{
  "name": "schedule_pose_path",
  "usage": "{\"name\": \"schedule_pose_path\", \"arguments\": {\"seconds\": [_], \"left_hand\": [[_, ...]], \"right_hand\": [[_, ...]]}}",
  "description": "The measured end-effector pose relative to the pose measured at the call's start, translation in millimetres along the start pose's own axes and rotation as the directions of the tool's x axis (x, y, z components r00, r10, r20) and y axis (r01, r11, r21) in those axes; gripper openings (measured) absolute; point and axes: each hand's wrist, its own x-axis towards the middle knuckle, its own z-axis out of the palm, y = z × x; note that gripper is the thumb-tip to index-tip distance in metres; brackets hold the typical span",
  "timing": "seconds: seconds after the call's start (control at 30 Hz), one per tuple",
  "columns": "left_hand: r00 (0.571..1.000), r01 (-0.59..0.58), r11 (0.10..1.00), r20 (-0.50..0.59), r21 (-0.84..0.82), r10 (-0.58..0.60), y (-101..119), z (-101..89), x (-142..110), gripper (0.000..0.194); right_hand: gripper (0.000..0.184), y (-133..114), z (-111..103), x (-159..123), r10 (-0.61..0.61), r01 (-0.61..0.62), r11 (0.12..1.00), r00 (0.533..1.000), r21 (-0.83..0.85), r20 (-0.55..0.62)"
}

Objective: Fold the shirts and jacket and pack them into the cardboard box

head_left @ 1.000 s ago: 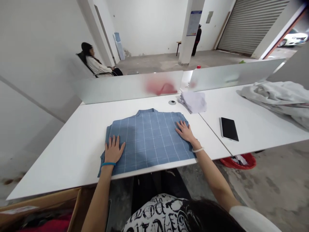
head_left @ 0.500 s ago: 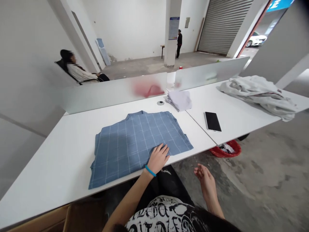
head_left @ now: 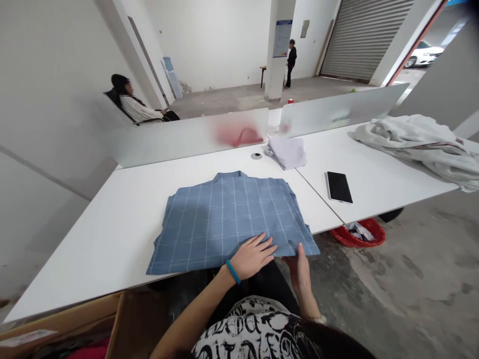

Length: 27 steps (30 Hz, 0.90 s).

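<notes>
The shirt (head_left: 232,214) partly hides the right hand (head_left: 301,275); a far screen (head_left: 168,138) blurs a red thing (head_left: 239,133); the box (head_left: 82,314), near left, is cut off.

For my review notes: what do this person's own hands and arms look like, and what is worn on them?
The left hand and right hand are both ungloved. A plain blue band circles the left wrist; a pale band partly shows at the right wrist. No sleeve shows on the left forearm.
</notes>
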Motion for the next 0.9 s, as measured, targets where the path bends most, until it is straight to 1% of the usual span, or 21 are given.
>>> {"name": "schedule_pose_path", "arguments": {"seconds": [0.03,0.07,0.1,0.13,0.17,0.2,0.23,0.27,0.3,0.33,0.4,0.47,0.53,0.6,0.67,0.7,0.73,0.77,0.83,0.87,0.9], "left_hand": [[1.0,0.005,1.0,0.021,-0.025,-0.004,-5,-5.4,3,0.045],[0.999,0.038,0.999,0.029,-0.033,-0.037,-13,-11.1,9,0.048],[0.994,0.107,0.994,0.019,-0.02,-0.106,-24,-16.4,18,0.051],[0.978,0.207,0.978,-0.012,0.012,-0.206,-38,-20.6,28,0.054],[0.942,0.334,0.941,-0.062,0.057,-0.331,-54,-23.2,38,0.059],[0.88,0.47,0.877,-0.121,0.098,-0.459,-71,-23.9,49,0.062],[0.812,0.58,0.805,-0.167,0.124,-0.559,-87,-22.7,57,0.065],[0.749,0.66,0.739,-0.19,0.134,-0.635,-101,-19.7,65,0.067],[0.704,0.709,0.693,-0.179,0.131,-0.687,-113,-15.4,70,0.068],[0.679,0.734,0.669,-0.143,0.12,-0.72,-123,-10.5,74,0.069],[0.666,0.745,0.661,-0.048,0.088,-0.745,-136,-0.8,78,0.072],[0.675,0.736,0.674,0.006,0.061,-0.738,-142,6.2,80,0.074],[0.687,0.725,0.687,0.001,0.046,-0.726,-144,9.9,84,0.075],[0.694,0.72,0.694,-0.013,0.019,-0.72,-146,11.3,88,0.075],[0.689,0.723,0.689,-0.021,-0.045,-0.724,-147,11.6,91,0.074],[0.685,0.722,0.682,-0.022,-0.111,-0.728,-148,11.5,93,0.074],[0.677,0.712,0.663,-0.023,-0.231,-0.736,-149,11.0,94,0.074],[0.667,0.682,0.622,-0.022,-0.385,-0.745,-149,9.9,95,0.074],[0.646,0.559,0.482,-0.009,-0.675,-0.763,-151,5.0,95,0.071],[0.637,0.49,0.405,0.0,-0.772,-0.771,-153,0.7,93,0.068],[0.628,0.435,0.342,0.009,-0.833,-0.778,-155,-4.9,88,0.064]], "right_hand": [[0.068,-2,1,2,-0.034,0.033,0.999,0.998,-0.022,-0.044],[0.071,-4,3,3,-0.066,0.063,0.997,0.994,-0.042,-0.084],[0.073,-7,5,5,-0.087,0.081,0.995,0.989,-0.055,-0.115],[0.074,-9,8,7,-0.094,0.086,0.995,0.985,-0.058,-0.144],[0.075,-11,10,9,-0.087,0.081,0.996,0.981,-0.046,-0.172],[0.075,-13,13,11,-0.073,0.07,0.997,0.977,-0.024,-0.2],[0.075,-15,15,12,-0.057,0.059,0.998,0.972,0.003,-0.226],[0.074,-17,16,12,-0.042,0.053,0.998,0.966,0.034,-0.254],[0.072,-18,17,12,-0.03,0.051,0.996,0.959,0.067,-0.281],[0.069,-20,18,11,-0.024,0.058,0.993,0.952,0.1,-0.305],[0.063,-23,20,10,-0.025,0.085,0.983,0.941,0.164,-0.338],[0.058,-26,23,9,-0.04,0.121,0.968,0.939,0.218,-0.342],[0.055,-28,27,11,-0.059,0.155,0.955,0.935,0.253,-0.35],[0.052,-32,32,16,-0.051,0.165,0.944,0.929,0.287,-0.367],[0.049,-37,39,20,-0.043,0.173,0.933,0.924,0.315,-0.38],[0.048,-41,43,21,-0.047,0.184,0.93,0.919,0.32,-0.39],[0.047,-45,49,22,-0.062,0.202,0.928,0.913,0.314,-0.404],[0.046,-51,56,22,-0.087,0.227,0.926,0.905,0.301,-0.416],[0.047,-63,75,22,-0.148,0.274,0.922,0.902,0.273,-0.405],[0.048,-70,88,21,-0.177,0.285,0.921,0.914,0.267,-0.364],[0.049,-76,103,21,-0.201,0.285,0.921,0.932,0.266,-0.302]]}}
